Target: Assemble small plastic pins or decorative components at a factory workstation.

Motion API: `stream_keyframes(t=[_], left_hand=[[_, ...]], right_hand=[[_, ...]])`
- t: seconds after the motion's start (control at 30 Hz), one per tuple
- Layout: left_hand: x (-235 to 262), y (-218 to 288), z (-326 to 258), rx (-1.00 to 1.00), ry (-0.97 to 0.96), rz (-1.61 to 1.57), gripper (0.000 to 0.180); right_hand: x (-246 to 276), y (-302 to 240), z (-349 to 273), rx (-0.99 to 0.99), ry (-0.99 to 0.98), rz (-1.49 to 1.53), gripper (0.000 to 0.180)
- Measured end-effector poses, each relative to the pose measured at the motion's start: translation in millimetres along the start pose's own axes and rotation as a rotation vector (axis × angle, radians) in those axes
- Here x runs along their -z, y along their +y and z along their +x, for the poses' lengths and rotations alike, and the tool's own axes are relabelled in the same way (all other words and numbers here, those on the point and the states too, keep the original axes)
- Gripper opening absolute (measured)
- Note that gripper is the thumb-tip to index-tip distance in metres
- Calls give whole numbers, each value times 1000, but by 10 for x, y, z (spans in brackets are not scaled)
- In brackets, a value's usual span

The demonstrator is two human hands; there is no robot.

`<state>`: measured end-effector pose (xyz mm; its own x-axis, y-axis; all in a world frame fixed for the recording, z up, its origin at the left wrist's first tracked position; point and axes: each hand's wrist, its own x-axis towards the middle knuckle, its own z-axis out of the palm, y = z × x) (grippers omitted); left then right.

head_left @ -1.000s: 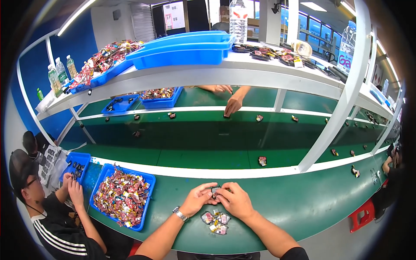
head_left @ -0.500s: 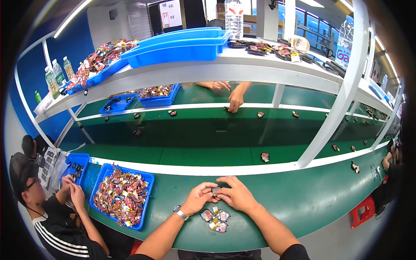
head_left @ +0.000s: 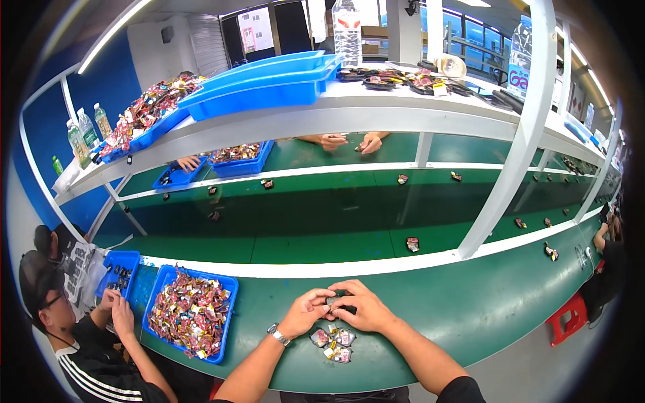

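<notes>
1. Blue rectangular plastic tray (head_left: 228, 324): small red-and-white pieces (head_left: 190, 312) heaped; a knock could spill some.
2. Left hand (head_left: 307, 313): fingers gripping a small dark piece (head_left: 347, 309) above the green table (head_left: 437, 312).
3. Pink-and-black flat pieces (head_left: 344, 338): clustered below.
4. Right hand (head_left: 363, 306): fingers pinching it too; slackening could drop it.

Silver metal watch (head_left: 278, 334) on the left wrist, shiny link-type band, dial too small to make out. The left hand (head_left: 308, 313) just past the watch is bare, and so is the right hand (head_left: 365, 306), over to the watch's right. Well right of the watch and lower down there's a plain black sleeve (head_left: 461, 391), short, with the right forearm (head_left: 424, 354) bare.
</notes>
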<state>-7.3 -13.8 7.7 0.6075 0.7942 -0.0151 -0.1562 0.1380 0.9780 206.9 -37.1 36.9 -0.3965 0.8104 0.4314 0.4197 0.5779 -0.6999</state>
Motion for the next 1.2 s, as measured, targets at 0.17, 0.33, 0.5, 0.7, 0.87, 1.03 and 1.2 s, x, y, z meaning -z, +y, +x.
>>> stream_keyframes(t=[0.17, 0.33, 0.5, 0.7, 0.87, 1.03, 1.2], left_hand=[[10, -19, -13, -11, 0, -8, 35], [14, -24, 2, -1, 19, -42, 34], [27, -35, 5, 17, 22, -66, 33], [26, -86, 10, 0, 43, -106, 31], [16, -71, 3, -6, 62, -92, 29], [3, -61, 7, 4, 66, -101, 28], [70, -144, 0, -26, 80, -89, 27]], right_hand=[[-77, 22, -24, -37, 49, -19, 13], [-148, 3, -28, -69, 122, -17, 12], [-197, 45, -36, -76, 139, 17, 13], [-261, 70, -56, -103, 167, 18, 15], [-330, 108, -79, -113, 206, 59, 16], [-352, 207, -90, -170, 172, 187, 18], [-340, 81, -53, -139, 176, 126, 19]])
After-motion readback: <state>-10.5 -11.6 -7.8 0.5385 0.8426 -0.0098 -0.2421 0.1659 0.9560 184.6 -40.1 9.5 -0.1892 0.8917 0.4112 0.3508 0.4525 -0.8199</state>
